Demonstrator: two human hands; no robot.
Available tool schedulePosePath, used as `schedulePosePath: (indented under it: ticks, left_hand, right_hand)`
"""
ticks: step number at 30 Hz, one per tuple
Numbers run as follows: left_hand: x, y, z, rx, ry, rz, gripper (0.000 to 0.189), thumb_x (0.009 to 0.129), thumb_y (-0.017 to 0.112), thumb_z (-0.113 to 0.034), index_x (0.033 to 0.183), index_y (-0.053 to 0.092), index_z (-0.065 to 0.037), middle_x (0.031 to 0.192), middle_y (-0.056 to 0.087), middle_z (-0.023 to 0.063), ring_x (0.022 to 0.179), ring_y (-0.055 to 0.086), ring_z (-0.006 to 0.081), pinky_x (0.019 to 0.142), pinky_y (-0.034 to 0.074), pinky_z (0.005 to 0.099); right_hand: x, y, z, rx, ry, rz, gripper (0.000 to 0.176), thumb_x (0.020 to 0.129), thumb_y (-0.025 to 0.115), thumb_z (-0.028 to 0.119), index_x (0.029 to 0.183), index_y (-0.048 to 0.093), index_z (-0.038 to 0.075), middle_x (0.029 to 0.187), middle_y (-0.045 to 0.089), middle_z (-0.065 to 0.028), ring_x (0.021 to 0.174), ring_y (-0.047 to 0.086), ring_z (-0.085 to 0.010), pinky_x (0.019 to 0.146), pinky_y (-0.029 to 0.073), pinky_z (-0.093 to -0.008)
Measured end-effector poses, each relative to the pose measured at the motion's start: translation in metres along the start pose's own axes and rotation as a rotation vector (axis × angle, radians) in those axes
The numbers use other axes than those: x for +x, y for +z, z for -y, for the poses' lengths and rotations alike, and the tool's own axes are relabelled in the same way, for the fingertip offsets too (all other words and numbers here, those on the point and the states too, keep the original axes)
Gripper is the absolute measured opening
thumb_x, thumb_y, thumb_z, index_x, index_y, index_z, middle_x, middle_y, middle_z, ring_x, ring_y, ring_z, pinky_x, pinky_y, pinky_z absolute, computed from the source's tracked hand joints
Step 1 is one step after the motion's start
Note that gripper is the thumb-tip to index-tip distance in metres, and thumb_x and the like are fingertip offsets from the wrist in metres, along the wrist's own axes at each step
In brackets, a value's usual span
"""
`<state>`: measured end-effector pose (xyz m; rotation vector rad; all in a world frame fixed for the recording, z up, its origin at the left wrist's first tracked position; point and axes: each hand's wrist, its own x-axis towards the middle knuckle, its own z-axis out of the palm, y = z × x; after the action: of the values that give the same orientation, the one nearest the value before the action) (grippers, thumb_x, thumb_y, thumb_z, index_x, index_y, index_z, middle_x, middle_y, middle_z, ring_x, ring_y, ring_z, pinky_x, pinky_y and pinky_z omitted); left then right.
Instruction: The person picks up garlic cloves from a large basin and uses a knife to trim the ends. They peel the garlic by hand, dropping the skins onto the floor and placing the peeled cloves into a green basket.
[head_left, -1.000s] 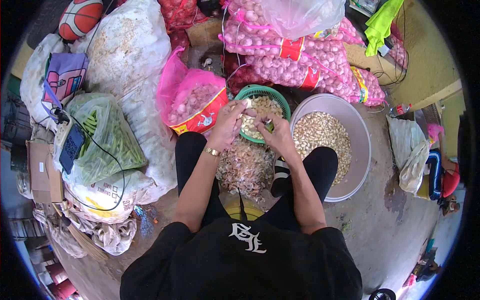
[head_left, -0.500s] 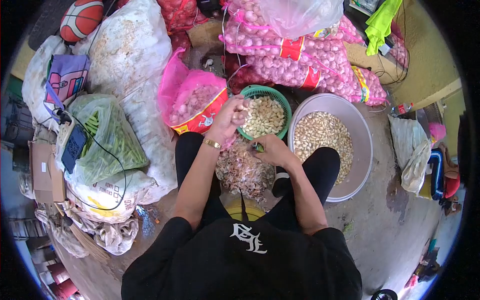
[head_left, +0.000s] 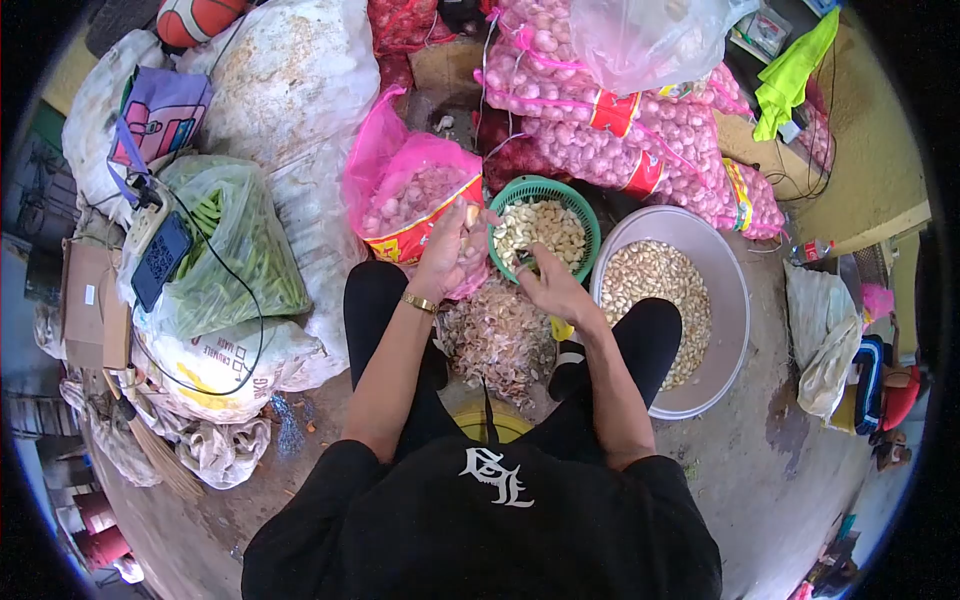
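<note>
My left hand, wearing a gold bracelet on its wrist, is closed around a few garlic cloves. It hovers between the open pink net bag of garlic and a green plastic basket of pale peeled cloves. My right hand grips what looks like a small knife; a dark tip shows at the fingers and a yellow part below the palm. That hand is at the basket's near edge. Beneath both hands lies a heap of papery garlic skins.
To the right stands a wide basin holding many cloves. Full pink garlic sacks are stacked behind the basket. On the left are a bag of green vegetables, a phone with a cable, and large white sacks.
My right hand has shifted up and right toward the basket, and the yellow part now shows below it. My left hand has turned slightly, still closed on cloves. The whole view has shifted a little.
</note>
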<state>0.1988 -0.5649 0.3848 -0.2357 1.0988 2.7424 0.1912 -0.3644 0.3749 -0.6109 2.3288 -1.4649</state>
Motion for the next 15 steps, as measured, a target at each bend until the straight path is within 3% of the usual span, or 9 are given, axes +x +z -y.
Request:
schedulePosePath:
  ticks: [3,5,9,11,15]
  left_hand:
    - [-0.001,-0.007,0.005,0.140,0.071,-0.048,0.051,0.104,0.037,-0.046,0.086,0.058,-0.002,0.053,0.040,-0.0036,0.039,0.030,0.0038,0.036,0.023,0.0175]
    - [0.002,-0.015,0.009,0.317,0.125,0.023,0.043,0.105,0.038,-0.043,0.089,0.053,-0.006,0.061,0.046,-0.0028,0.041,0.031,0.0032,0.037,0.024,0.0169]
    - [0.000,-0.004,0.016,0.310,0.153,0.013,0.032,0.105,0.038,-0.039,0.095,0.049,-0.010,0.072,0.050,-0.0024,0.045,0.033,0.0023,0.039,0.026,0.0161]
    - [-0.002,-0.002,0.017,0.447,0.127,0.159,0.025,0.106,0.038,-0.036,0.104,0.046,-0.013,0.078,0.049,-0.0029,0.050,0.036,0.0012,0.043,0.028,0.0158]
    - [-0.002,0.003,0.027,0.512,0.162,0.126,0.031,0.106,0.038,-0.037,0.106,0.051,-0.008,0.073,0.050,-0.0035,0.044,0.034,0.0009,0.042,0.027,0.0167]
  right_hand:
    - [0.005,0.000,-0.003,-0.068,-0.035,0.013,0.029,0.093,0.063,0.024,0.105,0.056,-0.002,0.084,0.060,-0.0102,0.078,0.056,-0.0150,0.069,0.045,-0.0306]
    - [0.010,0.005,-0.010,0.088,-0.027,0.024,0.025,0.096,0.059,0.020,0.109,0.058,0.000,0.092,0.061,-0.0063,0.082,0.054,-0.0107,0.072,0.044,-0.0282]
    - [0.014,0.013,0.013,0.323,-0.110,-0.150,0.023,0.095,0.061,0.015,0.113,0.060,0.001,0.096,0.063,-0.0025,0.084,0.055,-0.0080,0.073,0.044,-0.0248]
    - [0.015,0.010,0.022,0.275,-0.146,-0.291,0.024,0.090,0.066,0.010,0.110,0.062,-0.002,0.095,0.067,-0.0063,0.089,0.059,-0.0112,0.081,0.048,-0.0282]
    - [0.020,0.009,0.013,0.361,-0.093,-0.227,0.026,0.088,0.070,0.011,0.110,0.066,-0.002,0.096,0.068,-0.0052,0.088,0.060,-0.0104,0.081,0.049,-0.0281]
